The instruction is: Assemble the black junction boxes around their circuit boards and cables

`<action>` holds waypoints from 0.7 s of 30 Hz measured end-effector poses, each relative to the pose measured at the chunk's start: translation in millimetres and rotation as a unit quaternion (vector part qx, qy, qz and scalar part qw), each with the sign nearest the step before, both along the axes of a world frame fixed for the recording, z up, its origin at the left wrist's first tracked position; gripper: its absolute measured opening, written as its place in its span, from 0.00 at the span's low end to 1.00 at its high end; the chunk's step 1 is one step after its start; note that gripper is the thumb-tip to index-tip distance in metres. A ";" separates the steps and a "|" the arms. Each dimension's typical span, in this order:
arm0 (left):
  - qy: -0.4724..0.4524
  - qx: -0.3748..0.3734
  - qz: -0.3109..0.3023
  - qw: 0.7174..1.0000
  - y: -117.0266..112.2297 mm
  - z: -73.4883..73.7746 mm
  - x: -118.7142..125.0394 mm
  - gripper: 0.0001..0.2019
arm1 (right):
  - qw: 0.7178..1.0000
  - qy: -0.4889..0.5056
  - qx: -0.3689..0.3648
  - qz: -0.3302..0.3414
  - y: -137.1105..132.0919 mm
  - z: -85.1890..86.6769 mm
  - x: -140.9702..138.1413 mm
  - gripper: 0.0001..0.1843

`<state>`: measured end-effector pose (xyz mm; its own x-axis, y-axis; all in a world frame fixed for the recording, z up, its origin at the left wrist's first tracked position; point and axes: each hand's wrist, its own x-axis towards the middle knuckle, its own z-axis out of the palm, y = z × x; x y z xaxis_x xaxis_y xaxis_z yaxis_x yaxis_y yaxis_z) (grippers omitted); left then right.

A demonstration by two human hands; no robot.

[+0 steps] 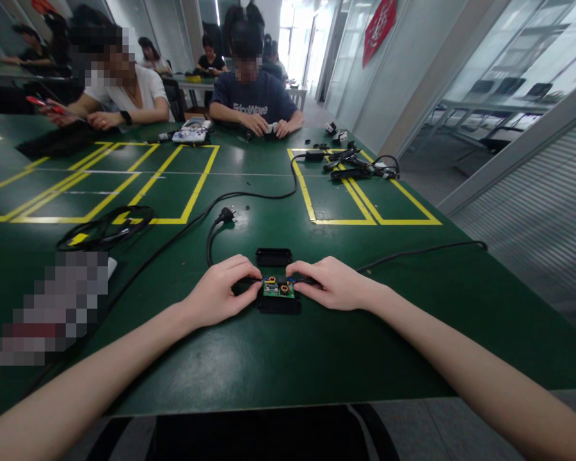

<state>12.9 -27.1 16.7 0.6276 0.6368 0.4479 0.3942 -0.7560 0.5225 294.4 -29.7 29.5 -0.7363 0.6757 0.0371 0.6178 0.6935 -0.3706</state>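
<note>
A small green circuit board (pixel 278 289) with copper coils is held between my two hands, over a black plastic case half (pixel 279 306). My left hand (pixel 225 288) pinches a black cable at the board's left end, and that cable leads back to a plug (pixel 226 216). At the board's right end, my right hand (pixel 333 283) grips a second black cable (pixel 413 253) that runs off to the right. Thin wires show near both sets of fingertips. Just beyond the board lies the other black case half (pixel 274 257), inner side up. Whether the board touches the lower half, I cannot tell.
On the green table (pixel 196 371), a coiled cable (pixel 105 227) lies left and a long cord (pixel 235 194) crosses it. Tangled adapters (pixel 355 165) sit far right near yellow tape. Across the table, a person in a dark shirt (pixel 254 96) and one in white (pixel 139 89) handle objects.
</note>
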 end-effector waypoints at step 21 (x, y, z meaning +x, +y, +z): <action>0.007 -0.052 -0.061 0.997 -3.7 4.3 -3.7 0.05 | 0.996 0.052 -0.070 0.036 -9.0 4.8 -1.3 0.09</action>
